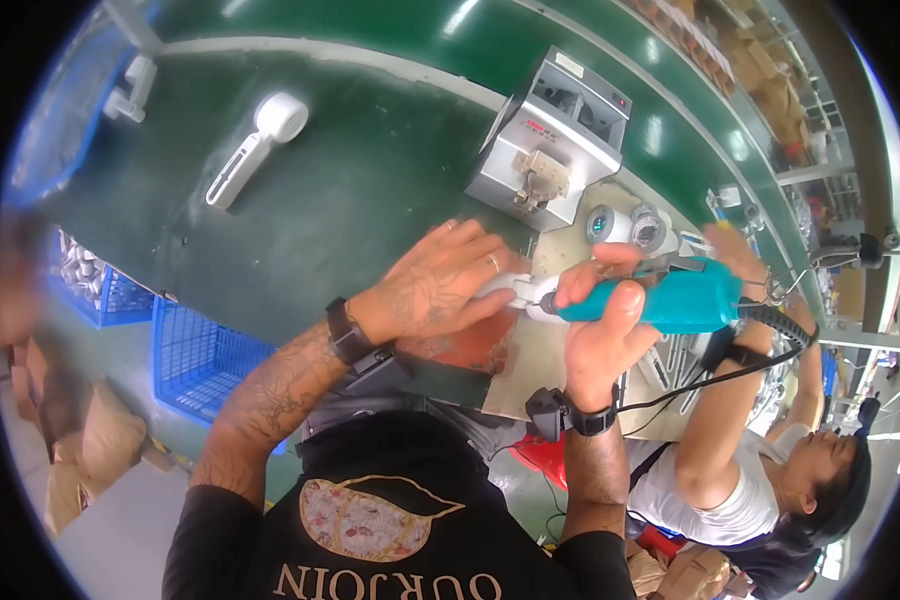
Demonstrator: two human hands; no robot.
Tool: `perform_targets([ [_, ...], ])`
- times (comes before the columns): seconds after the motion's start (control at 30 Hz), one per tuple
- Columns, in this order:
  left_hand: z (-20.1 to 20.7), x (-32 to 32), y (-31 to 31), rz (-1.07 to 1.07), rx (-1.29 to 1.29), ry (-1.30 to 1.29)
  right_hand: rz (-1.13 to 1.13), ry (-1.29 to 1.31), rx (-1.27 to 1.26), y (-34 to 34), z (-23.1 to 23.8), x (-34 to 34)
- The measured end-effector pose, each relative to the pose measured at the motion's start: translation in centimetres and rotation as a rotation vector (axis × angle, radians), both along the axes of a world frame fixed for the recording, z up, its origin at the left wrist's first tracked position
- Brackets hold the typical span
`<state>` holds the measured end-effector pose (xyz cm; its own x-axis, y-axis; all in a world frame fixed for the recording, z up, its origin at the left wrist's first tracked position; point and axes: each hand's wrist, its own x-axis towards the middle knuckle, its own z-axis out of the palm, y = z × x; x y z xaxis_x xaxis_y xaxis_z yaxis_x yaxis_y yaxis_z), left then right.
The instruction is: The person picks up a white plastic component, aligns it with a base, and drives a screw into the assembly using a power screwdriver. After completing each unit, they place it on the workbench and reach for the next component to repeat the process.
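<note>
My right hand (pixel 602 330) is wrapped round a teal electric screwdriver (pixel 685 300), held lying sideways with its bit end pointing left. A black cord runs from its right end. My left hand (pixel 440 282) is closed on a white plastic part (pixel 510 291), pressing it down over an orange-red mat (pixel 470 345). The tool's tip meets the right side of this part; the exact contact is hidden by my fingers. Farther left on the green bench lies a white device (pixel 255 145) with a round head and a slotted handle.
A grey screw feeder (pixel 545 140) stands at the back. Beside it are round white heads (pixel 650 228) with dark faces. Several slotted white parts (pixel 660 365) lie at right, near a co-worker (pixel 735 485). Blue crates (pixel 205 350) stand below the bench's left edge.
</note>
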<state>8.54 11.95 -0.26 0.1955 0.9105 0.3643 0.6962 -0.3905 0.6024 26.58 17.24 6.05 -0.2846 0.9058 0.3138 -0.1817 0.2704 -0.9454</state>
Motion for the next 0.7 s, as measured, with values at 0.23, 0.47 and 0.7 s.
perform_targets([
  [0.23,-0.3,0.1,-0.2,0.011,0.024,0.007,0.023,0.007,0.012,-0.3,-0.6,-0.1],
  [0.47,0.3,-0.2,-0.1,-0.021,-0.017,0.018,0.016,0.045,0.044,-0.3,-1.8,-0.6],
  [0.7,0.9,0.1,0.4,-0.065,-0.023,0.071,0.088,0.077,0.041,-0.7,-1.9,-0.4],
])
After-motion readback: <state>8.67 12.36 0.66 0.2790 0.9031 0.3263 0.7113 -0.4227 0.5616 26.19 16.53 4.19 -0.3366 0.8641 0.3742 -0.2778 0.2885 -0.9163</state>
